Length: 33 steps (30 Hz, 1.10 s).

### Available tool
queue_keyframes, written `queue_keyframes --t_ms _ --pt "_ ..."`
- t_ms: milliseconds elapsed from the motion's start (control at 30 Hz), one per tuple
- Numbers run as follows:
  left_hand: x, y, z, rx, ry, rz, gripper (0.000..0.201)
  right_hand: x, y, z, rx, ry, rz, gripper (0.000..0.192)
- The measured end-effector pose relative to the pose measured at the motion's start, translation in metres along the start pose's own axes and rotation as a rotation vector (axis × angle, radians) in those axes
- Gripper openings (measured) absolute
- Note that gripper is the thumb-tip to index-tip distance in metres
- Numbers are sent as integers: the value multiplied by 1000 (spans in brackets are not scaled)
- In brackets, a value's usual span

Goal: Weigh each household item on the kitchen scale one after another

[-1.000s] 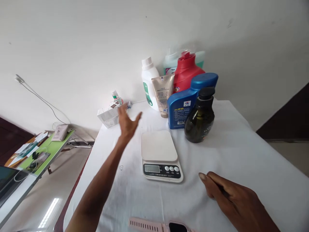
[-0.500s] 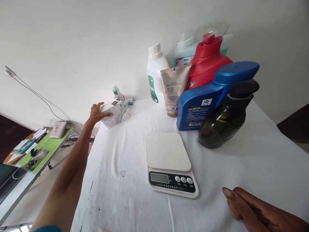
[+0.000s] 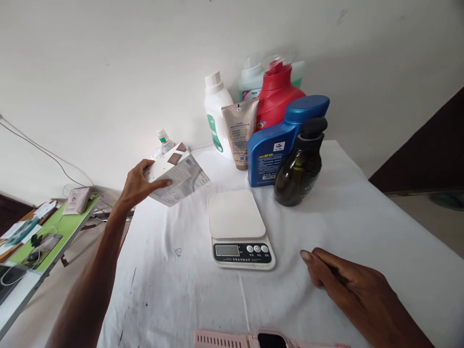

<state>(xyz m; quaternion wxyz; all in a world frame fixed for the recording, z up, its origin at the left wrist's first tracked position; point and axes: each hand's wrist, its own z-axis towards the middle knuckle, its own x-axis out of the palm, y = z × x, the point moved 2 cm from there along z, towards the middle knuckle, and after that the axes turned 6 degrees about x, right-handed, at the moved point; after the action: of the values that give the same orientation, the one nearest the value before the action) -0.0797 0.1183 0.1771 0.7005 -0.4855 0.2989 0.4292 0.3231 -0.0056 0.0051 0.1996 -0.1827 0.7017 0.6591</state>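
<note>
My left hand [image 3: 139, 182] grips a white printed box [image 3: 178, 180] at its left end, thumb along the near side. The box is tilted, with brown squares and a barcode on it. Behind the box a clear bottle with a white cap [image 3: 162, 135] shows only in part. A white kitchen scale [image 3: 237, 215] lies in the middle of the cloth with a bare platform and a blank-looking display. To the right of the scale rests my right hand [image 3: 348, 285], its fingers curled closed and nothing visible in them.
At the back stand a white bottle [image 3: 217, 113], a beige tube [image 3: 241, 133], a red bottle [image 3: 277, 96], a blue bottle [image 3: 266, 157] and a dark pump bottle [image 3: 299, 169]. A pink watch [image 3: 221, 340] lies at the near edge. Leftward is a green table [image 3: 78, 220].
My left hand has lifted the box and brought it nearer and to the right. The view has shifted, so the watch now shows at the bottom. My right hand stays closed.
</note>
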Motion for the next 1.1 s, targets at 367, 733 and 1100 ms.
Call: queue_keyframes --t_ms 367,733,1100 --pt "47 -97 -36 370 217 -56 72 0 4 1 -22 45 107 59" --pt "43 -52 -34 167 -6 -509 64 -1 9 -1 -45 30 117 56" --pt "146 33 -94 -228 -117 -577 28 -2 8 -1 18 50 102 59"
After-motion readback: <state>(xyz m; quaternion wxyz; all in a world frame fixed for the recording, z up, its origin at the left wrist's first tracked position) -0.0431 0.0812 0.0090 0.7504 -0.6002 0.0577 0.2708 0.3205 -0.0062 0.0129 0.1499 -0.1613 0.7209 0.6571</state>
